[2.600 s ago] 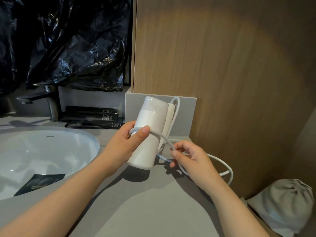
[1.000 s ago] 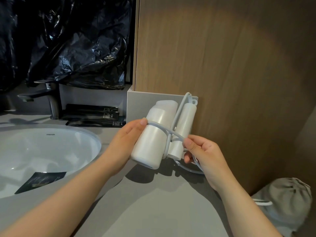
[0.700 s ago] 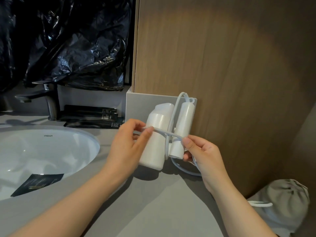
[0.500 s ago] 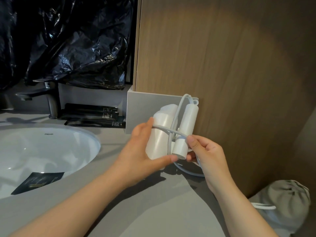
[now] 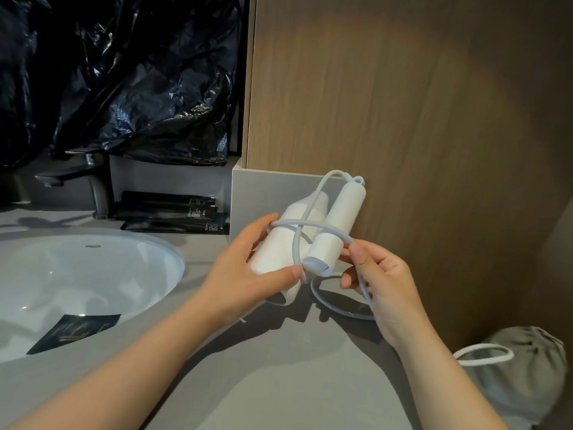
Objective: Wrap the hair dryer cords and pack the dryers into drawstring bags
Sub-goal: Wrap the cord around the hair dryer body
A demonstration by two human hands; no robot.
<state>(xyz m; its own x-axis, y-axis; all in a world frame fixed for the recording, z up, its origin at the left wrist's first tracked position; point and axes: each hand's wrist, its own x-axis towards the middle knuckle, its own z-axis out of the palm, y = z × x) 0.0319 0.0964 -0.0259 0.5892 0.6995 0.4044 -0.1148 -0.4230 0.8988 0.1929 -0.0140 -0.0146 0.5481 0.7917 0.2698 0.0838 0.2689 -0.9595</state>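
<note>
1. The left hand (image 5: 245,268) grips the white hair dryer (image 5: 279,243): fingers (image 5: 263,221) curl over the barrel, with the thumb across its lower end.
2. The right hand (image 5: 381,283) pinches the white cord (image 5: 310,223) between thumb and forefinger, just beside the folded handle (image 5: 338,221).
3. One cord turn crosses the barrel and handle; a slack loop hangs below.
4. The dryer is held above the countertop (image 5: 279,383), near its rear edge, right of the sink (image 5: 77,274).
5. A grey drawstring bag (image 5: 527,383) lies by the right edge.
</note>
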